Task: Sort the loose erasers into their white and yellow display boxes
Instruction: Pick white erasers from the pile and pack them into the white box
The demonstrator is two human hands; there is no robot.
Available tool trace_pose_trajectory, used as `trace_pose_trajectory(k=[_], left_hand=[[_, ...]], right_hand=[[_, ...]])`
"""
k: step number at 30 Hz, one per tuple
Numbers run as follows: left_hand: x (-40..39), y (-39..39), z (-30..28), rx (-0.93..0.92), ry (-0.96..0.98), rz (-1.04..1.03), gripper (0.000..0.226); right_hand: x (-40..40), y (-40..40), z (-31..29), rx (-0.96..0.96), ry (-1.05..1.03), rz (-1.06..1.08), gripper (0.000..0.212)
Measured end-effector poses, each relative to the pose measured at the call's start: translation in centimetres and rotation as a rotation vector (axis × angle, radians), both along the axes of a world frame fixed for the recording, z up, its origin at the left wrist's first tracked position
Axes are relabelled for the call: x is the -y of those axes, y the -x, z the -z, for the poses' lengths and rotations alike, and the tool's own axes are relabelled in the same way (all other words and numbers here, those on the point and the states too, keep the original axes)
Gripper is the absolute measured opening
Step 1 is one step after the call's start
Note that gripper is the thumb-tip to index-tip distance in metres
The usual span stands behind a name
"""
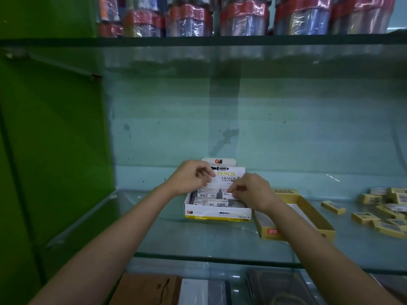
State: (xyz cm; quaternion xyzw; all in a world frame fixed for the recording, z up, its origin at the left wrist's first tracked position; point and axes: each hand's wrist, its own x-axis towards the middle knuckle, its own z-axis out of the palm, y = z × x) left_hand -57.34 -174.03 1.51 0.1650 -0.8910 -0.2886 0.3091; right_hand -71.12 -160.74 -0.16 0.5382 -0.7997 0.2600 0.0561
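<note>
The white display box stands on the glass shelf at centre, its lid card reading PENCIL ERASER upright at the back. Several white-sleeved erasers lie inside it. My left hand hovers over the box's back left with fingers curled, touching the lid card. My right hand is over the box's right side and pinches a white-sleeved eraser. The yellow display box lies just to the right, partly hidden by my right forearm. Several loose yellow erasers lie scattered at the far right.
A green wall panel closes the shelf on the left. An upper glass shelf carries several wrapped packs. Below the shelf's front edge lie a brown box and dark items.
</note>
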Motion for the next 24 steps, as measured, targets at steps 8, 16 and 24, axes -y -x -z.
trace_pose_trajectory(k=[8, 16, 24], left_hand=[[0.9, -0.4, 2.0, -0.108, 0.130, -0.042, 0.016], [0.8, 0.0, 2.7, -0.102, 0.097, -0.073, 0.020], [1.0, 0.2, 2.9, -0.052, 0.109, -0.090, 0.022]], right_hand=[[-0.4, -0.3, -0.2, -0.063, -0.090, 0.042, 0.021], [-0.3, -0.4, -0.1, -0.113, -0.128, 0.046, 0.029], [-0.4, -0.5, -0.2, -0.151, -0.087, 0.037, 0.023]])
